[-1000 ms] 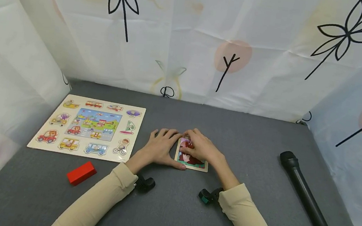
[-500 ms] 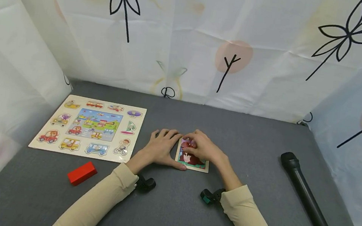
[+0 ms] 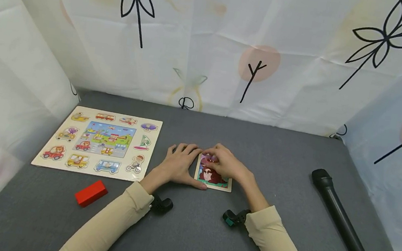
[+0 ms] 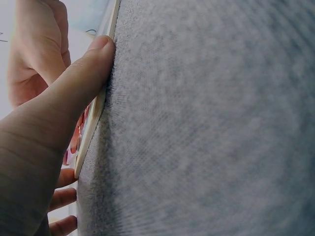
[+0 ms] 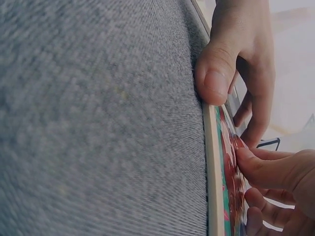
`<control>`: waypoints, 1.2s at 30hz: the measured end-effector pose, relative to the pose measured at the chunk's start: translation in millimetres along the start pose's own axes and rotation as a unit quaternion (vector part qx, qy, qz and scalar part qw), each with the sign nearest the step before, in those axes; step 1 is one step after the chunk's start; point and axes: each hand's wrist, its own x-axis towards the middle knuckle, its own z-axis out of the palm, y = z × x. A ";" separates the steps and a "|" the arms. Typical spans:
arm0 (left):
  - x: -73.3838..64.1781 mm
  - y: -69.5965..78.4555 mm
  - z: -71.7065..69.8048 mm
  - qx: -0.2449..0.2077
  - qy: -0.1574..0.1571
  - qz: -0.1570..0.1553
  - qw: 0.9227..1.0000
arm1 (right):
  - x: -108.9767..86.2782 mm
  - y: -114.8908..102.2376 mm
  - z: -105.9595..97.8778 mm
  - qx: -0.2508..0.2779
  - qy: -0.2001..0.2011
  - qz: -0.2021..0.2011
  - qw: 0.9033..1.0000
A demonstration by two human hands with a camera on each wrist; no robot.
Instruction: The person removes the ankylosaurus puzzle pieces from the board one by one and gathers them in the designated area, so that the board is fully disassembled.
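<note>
In the head view a small picture puzzle [image 3: 214, 185] with a pale wooden rim lies on the grey table. It shows a reddish-brown figure on green. My left hand [image 3: 180, 165] spreads along its left side, thumb on the near edge and forefinger by the far left corner. Over the upper part of the picture, my right hand [image 3: 227, 163] has its fingers bent, pinching a reddish puzzle piece [image 5: 239, 143] that they mostly hide. In the right wrist view the left thumb presses the puzzle's pale rim [image 5: 212, 162].
To the left lies a large vehicle puzzle board [image 3: 94, 163]. A red block [image 3: 91, 193] sits in front of it. On the far right is a black microphone [image 3: 339, 218]. White patterned cloth [image 3: 211, 50] walls in the back and sides.
Between the earliest frame and now, the right hand has shifted slightly right, and its thumb has moved up over the picture. More of the figure's pale part shows. The left hand has stayed put.
</note>
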 end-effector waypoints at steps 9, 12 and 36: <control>0.1 -0.3 0.4 0.003 0.000 0.001 1.000 | 0.0 1.0 2.1 -0.002 0.007 0.004 1.000; 0.0 0.0 0.3 0.003 0.000 0.001 1.000 | 0.0 0.4 2.7 -0.003 0.011 0.009 1.000; 1.3 -0.6 0.6 0.015 -0.002 0.003 1.000 | -16.0 24.3 -28.4 0.034 0.039 0.025 0.998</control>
